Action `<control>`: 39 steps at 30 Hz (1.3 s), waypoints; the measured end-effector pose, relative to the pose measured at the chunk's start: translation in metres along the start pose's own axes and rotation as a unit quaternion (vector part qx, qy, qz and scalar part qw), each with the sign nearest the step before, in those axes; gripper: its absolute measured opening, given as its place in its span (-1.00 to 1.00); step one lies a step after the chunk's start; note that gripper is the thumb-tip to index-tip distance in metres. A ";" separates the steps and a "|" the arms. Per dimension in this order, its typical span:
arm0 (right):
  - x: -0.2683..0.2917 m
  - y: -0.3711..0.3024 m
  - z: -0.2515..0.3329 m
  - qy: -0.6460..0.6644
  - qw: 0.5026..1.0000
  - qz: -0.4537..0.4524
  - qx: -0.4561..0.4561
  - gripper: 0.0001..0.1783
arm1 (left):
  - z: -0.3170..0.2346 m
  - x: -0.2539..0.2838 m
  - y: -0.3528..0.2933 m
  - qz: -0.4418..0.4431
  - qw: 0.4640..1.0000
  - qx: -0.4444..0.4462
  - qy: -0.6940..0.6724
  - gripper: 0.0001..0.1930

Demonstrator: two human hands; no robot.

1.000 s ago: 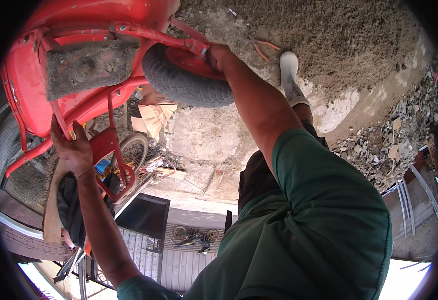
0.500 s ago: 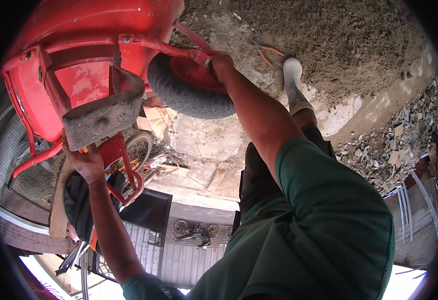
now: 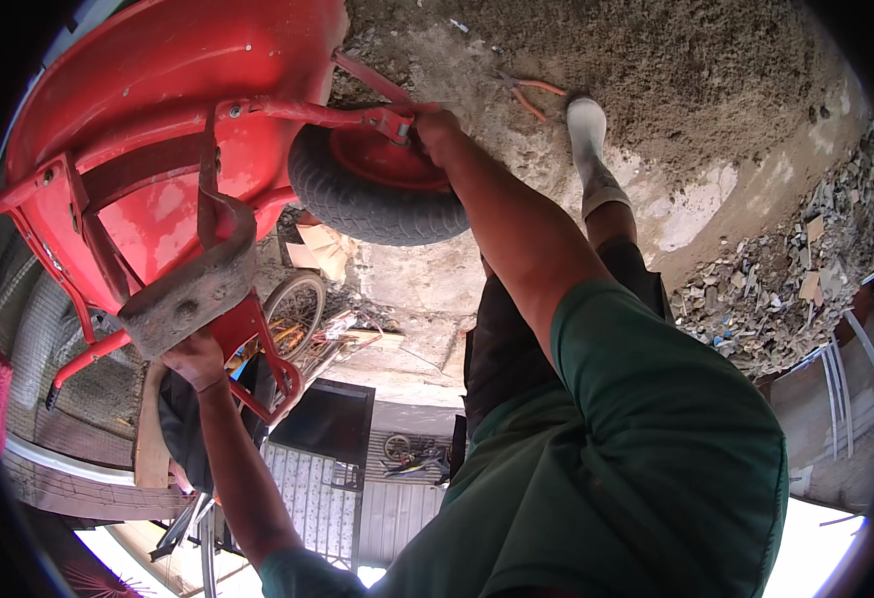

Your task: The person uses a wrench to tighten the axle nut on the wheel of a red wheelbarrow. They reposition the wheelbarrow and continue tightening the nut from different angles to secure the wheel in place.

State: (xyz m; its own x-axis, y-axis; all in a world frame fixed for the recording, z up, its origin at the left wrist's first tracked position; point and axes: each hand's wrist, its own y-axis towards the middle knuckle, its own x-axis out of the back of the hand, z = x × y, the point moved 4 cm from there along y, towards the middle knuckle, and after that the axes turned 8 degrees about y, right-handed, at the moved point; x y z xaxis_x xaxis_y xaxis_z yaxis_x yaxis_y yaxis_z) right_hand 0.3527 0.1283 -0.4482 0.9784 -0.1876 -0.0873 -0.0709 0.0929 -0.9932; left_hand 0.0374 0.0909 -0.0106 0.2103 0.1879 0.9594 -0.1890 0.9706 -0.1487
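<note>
A red wheelbarrow is tipped up at the upper left, its underside and tubular frame facing me. My right hand is closed round the front end of the frame, beside the black-tyred wheel. Lower left, my left hand grips the dirt-caked metal leg under the tray. Part of the left fingers is hidden behind that leg. Nothing else shows in either hand.
Orange-handled pliers lie on the ground beside my white boot. Loose soil covers the upper right, with a rubble heap below. Torn cardboard and a bicycle wheel lie beyond the barrow wheel.
The wheelbarrow has tilted a little, its tray now showing more at the far left. My left hand has shifted slightly right and down with the leg. The right hand keeps its grip.
</note>
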 end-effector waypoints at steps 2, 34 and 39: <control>0.001 0.002 -0.004 0.036 0.999 0.036 -0.006 -0.71 | -0.009 0.002 0.002 -0.013 0.999 0.011 -0.042 -0.52; -0.011 -0.013 -0.005 0.010 0.999 -0.015 -0.035 -0.68 | -0.005 0.007 -0.002 0.019 0.994 0.048 -0.093 -0.46; -0.007 -0.041 0.011 0.109 0.978 0.064 -0.168 -0.77 | -0.006 0.010 -0.001 0.035 0.995 0.051 -0.073 -0.46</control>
State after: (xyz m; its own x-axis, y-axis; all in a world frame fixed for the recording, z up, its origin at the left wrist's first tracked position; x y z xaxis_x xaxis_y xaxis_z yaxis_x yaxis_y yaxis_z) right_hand 0.3508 0.1362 -0.4061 0.8953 -0.4021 -0.1915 -0.2861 -0.1898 -0.9392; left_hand 0.0450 0.0926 -0.0025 0.0521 0.2236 0.9733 -0.2955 0.9344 -0.1989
